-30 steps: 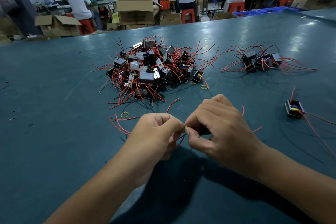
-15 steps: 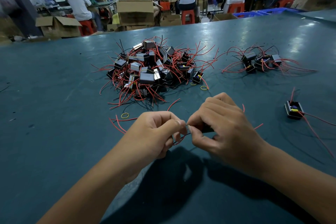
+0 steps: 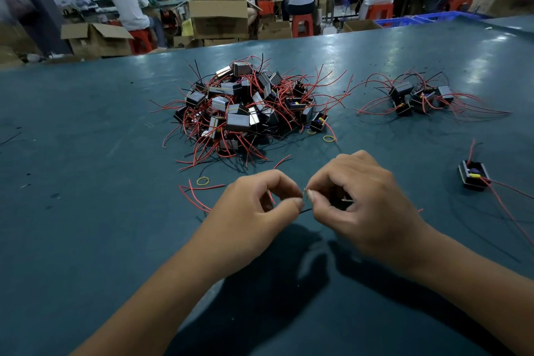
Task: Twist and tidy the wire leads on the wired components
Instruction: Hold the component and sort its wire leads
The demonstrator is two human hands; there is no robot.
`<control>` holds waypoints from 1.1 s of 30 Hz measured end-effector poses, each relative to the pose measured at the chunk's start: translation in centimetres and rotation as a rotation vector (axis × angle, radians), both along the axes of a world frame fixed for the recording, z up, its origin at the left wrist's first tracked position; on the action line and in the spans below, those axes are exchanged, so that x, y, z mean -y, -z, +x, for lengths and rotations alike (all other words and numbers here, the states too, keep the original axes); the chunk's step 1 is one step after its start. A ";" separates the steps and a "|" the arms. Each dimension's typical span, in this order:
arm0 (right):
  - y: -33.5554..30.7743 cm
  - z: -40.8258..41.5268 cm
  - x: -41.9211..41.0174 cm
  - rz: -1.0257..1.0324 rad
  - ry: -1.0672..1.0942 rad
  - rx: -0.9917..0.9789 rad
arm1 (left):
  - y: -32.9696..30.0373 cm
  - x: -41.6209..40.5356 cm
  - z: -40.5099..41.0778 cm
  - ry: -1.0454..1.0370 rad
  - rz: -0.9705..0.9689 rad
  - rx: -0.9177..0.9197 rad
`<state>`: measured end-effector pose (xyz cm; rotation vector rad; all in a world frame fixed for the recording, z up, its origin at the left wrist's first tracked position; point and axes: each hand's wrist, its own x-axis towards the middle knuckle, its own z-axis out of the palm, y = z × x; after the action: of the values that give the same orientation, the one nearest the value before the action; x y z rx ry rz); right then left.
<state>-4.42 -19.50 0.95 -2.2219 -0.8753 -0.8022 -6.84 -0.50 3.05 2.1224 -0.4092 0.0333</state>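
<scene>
My left hand (image 3: pixel 260 205) and my right hand (image 3: pixel 361 199) meet fingertip to fingertip just above the green table (image 3: pixel 86 182). Both pinch thin wire leads (image 3: pixel 305 211) of a small black component (image 3: pixel 345 203), which my right hand's curled fingers mostly hide. A red lead (image 3: pixel 271 198) shows between the fingers of my left hand. A big heap of black components with red and black wires (image 3: pixel 245 113) lies beyond my hands. A smaller group (image 3: pixel 416 98) lies to the right of it. One single component (image 3: pixel 474 176) sits on the table at the right.
Loose red wires (image 3: pixel 193 196) and yellow rubber bands (image 3: pixel 203 181) lie left of my hands; another band (image 3: pixel 329 139) lies by the heap. Cardboard boxes (image 3: pixel 219 17) and seated people at benches fill the background past the table's far edge.
My left hand's fingers have opened up a little and shifted around the lead, and both hands stay together over the same spot. The piles have not moved.
</scene>
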 end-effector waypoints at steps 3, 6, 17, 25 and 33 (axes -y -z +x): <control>0.0 -0.2 -0.1 0.028 0.014 -0.045 | 0.4 0.1 -0.1 0.051 0.106 0.081; -0.1 -0.2 -0.1 0.020 0.011 -0.045 | 0.7 0.2 0.2 0.028 0.143 0.139; 0.0 0.4 1.0 -0.240 -0.126 -0.159 | 0.2 -2.8 1.3 0.101 0.225 0.030; -0.6 0.6 1.8 -0.127 -0.254 -0.337 | 0.5 -3.5 1.8 0.026 0.278 0.111; -1.2 0.6 2.4 -0.220 -0.305 -0.381 | 0.9 -3.1 1.8 0.171 0.473 0.024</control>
<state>-3.82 -21.93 2.17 -2.2436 -1.1102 -0.1383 -5.08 2.62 2.17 2.5428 -0.6625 -0.1509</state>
